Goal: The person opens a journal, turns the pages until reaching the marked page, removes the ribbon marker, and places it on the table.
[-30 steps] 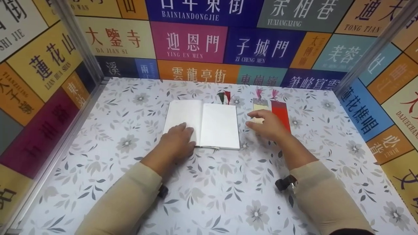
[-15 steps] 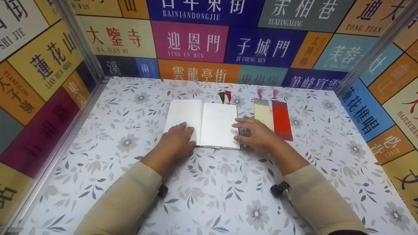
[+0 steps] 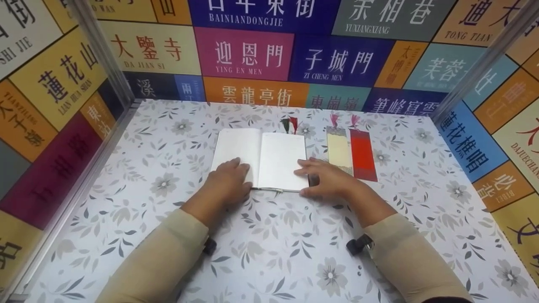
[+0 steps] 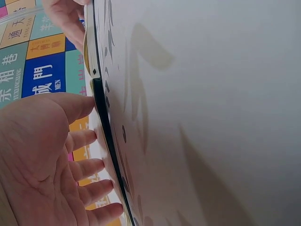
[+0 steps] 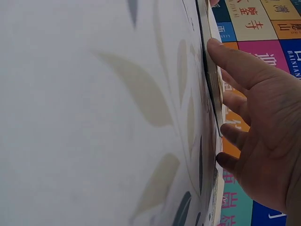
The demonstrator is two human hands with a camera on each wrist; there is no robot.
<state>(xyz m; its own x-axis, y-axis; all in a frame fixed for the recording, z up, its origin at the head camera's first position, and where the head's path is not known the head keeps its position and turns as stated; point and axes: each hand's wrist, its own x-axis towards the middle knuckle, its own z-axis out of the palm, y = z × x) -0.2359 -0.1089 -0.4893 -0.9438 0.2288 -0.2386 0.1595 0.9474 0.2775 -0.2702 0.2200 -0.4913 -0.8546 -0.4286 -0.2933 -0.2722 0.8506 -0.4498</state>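
Note:
A notebook lies open on the table with two blank white pages facing up. My left hand rests on the lower part of the left page, its fingers loosely extended. At the lower right edge of the notebook is my right hand, fingertips over the page border and thumb by the near corner. The right wrist view shows the thumb right at the page block's edge, with the fingers spread along it. In the left wrist view, relaxed fingers of the left hand meet the page above the dark cover.
Beside the right hand lie a cream bookmark and a red bookmark, each with a pink tassel. Green and red tassels stick out behind the notebook. Sign-printed walls enclose the flower-patterned table.
My right hand has moved left from over the bookmarks to the notebook's right edge, then slightly nearer its near corner. The left hand has stayed on the left page.

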